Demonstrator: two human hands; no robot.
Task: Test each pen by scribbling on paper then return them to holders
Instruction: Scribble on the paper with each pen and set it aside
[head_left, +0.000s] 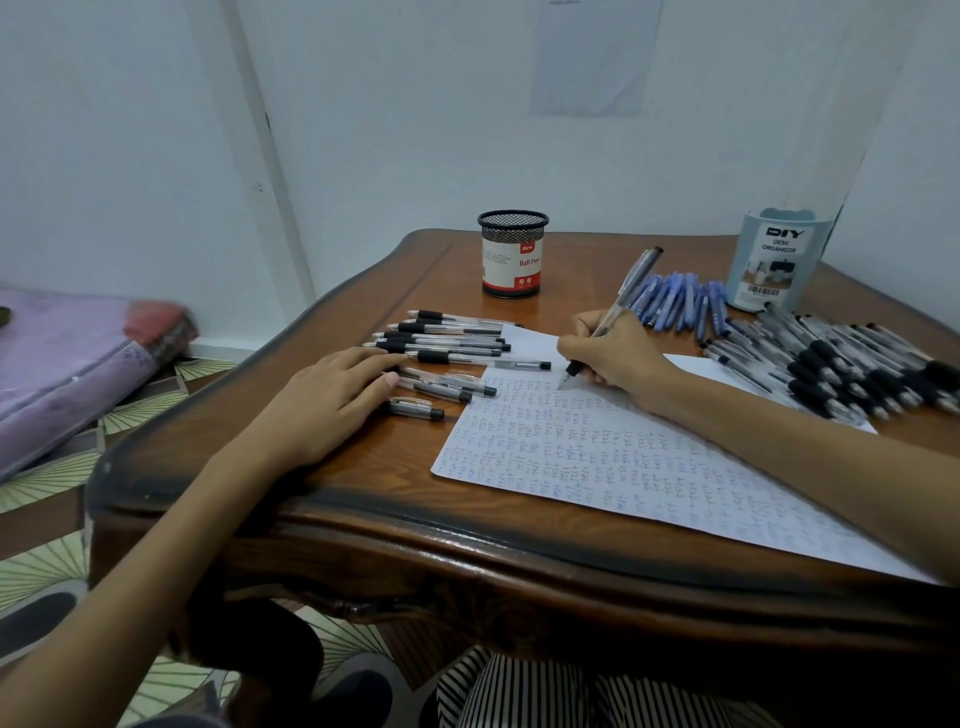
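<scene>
Right hand (615, 353) grips a clear pen (613, 312), tip touching the paper (597, 457) near its far edge; paper lies along the table's (363, 493) near edge, full of scribbles. Left hand (332, 400) lies flat, fingers straight, on black-grip pens (447, 338) left of the paper. Mesh holder (512, 253) at the far edge. Blue organizer (779, 260) at far right corner, blue pens (685, 304) beside it, more black-grip pens (841, 364) at right edge.

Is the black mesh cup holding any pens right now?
No, nothing sticks up above the rim of the mesh cup; the pens lie on the table.
</scene>
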